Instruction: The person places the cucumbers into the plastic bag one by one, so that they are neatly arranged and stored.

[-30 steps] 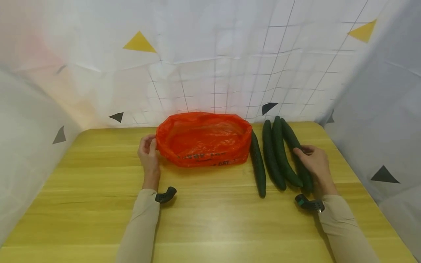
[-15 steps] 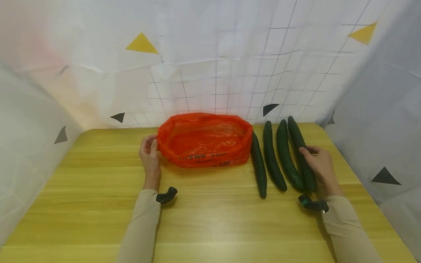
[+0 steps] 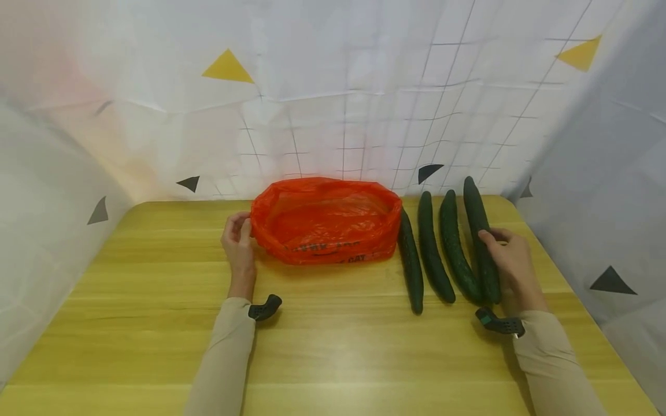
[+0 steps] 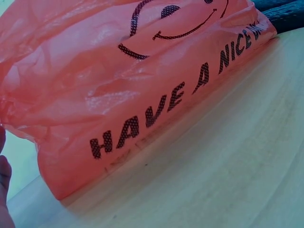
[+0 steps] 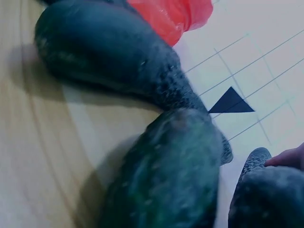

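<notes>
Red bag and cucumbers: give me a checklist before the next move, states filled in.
1. Red bag mouth open: ok, gaping upward.
2. Left hand on the bag: ok, at its left edge.
3. Right hand gripping the rightmost cucumber: ok.
4. That cucumber's near end off the table: cannot tell.
5. Tabletop path to the bag free: not ok, three other cucumbers between.

Both arms (image 3: pixel 224 352) outstretched, fingers (image 3: pixel 230 225) bent.

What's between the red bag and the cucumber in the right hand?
Three other cucumbers lie between the red bag and the cucumber in the right hand, shown in the head view.
</notes>
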The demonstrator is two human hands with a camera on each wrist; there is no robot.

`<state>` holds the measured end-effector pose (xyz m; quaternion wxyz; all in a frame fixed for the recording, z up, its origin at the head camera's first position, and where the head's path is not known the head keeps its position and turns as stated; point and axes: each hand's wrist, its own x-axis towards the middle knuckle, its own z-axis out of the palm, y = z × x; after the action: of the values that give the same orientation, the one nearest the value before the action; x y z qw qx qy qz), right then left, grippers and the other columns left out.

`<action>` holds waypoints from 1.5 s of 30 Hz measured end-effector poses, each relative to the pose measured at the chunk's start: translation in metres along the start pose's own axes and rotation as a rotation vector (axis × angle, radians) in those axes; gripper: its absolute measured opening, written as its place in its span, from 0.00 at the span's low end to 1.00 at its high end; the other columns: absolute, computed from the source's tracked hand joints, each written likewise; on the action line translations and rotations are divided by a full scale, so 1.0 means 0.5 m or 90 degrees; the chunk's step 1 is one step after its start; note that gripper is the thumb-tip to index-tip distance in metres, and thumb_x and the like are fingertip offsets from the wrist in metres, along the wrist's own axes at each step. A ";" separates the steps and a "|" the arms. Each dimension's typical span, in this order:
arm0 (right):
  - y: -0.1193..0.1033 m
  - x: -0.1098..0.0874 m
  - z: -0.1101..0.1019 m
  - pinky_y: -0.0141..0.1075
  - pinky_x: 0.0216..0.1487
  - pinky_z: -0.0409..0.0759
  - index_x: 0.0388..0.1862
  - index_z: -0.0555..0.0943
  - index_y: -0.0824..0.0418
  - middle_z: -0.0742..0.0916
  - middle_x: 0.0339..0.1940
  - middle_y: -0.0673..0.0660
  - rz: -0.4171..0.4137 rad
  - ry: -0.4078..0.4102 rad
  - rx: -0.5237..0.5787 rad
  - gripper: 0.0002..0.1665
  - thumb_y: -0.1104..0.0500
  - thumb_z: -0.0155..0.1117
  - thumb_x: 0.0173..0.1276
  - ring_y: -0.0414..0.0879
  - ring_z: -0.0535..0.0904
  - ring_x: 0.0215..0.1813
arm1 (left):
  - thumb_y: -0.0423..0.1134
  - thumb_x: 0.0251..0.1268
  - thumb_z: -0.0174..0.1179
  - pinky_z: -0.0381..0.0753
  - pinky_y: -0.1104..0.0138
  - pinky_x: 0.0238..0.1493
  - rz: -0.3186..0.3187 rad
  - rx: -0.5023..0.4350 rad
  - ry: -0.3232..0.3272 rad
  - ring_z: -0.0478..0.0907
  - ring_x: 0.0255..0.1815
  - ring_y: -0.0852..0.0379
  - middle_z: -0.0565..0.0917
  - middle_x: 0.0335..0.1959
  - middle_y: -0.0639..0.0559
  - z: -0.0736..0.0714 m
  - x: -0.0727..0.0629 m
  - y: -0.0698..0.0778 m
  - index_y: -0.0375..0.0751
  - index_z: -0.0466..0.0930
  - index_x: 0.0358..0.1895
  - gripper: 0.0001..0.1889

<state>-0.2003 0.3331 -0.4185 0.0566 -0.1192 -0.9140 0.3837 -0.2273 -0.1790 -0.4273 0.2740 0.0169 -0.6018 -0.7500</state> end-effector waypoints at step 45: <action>-0.193 -0.040 -0.032 0.20 0.34 0.78 0.63 0.70 0.55 0.77 0.45 0.45 -0.110 0.136 0.392 0.28 0.56 0.63 0.64 0.32 0.79 0.43 | 0.33 0.67 0.54 0.76 0.73 0.44 0.018 -0.002 0.022 0.75 0.41 0.57 0.81 0.39 0.54 -0.006 0.022 -0.058 0.39 0.79 0.44 0.07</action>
<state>-0.1946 0.2732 -0.3386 0.2174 -0.0584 -0.7506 0.6212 -0.2471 -0.1829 -0.4514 0.2949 0.0207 -0.5961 -0.7465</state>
